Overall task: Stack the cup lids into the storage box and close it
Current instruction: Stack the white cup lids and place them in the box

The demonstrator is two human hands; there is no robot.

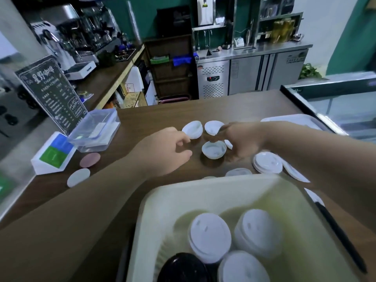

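With our right grip [240,144] pinched on an upturned lid [213,150] over the tabletop [162,119] and our left grip [168,151] loosely curled and empty, we judge such lids light, thin and slippery, best taken by the rim.

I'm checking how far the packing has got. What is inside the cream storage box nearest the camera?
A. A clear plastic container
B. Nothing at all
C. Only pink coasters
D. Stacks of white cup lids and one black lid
D: the cream storage box holds three stacks of white cup lids, with a black lid at its near left corner.
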